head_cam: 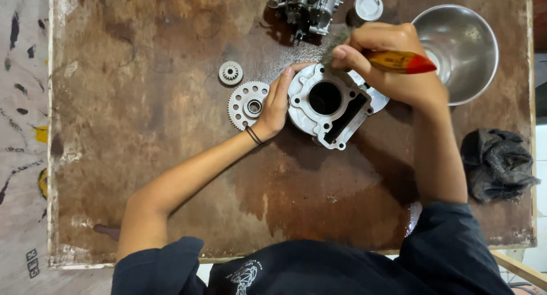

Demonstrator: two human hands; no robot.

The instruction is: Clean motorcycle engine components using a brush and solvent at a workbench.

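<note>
Grey metal cylinder block (329,106) under left hand's (277,104) flat open grip, right hand's (393,61) grip clamped on paintbrush (393,60).

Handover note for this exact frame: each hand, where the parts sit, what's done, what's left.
Left hand: steadies the engine cylinder by its left side.
Right hand: grips a paintbrush, bristles on the cylinder's top edge.
Parts: large gear and small gear lie left of the cylinder on the table; steel bowl right; dark rag at the right edge; another engine part and a capped can at the far side.
Done: cylinder upright, bore up.
Left: brushing is under way; how much is covered cannot be told.
</note>
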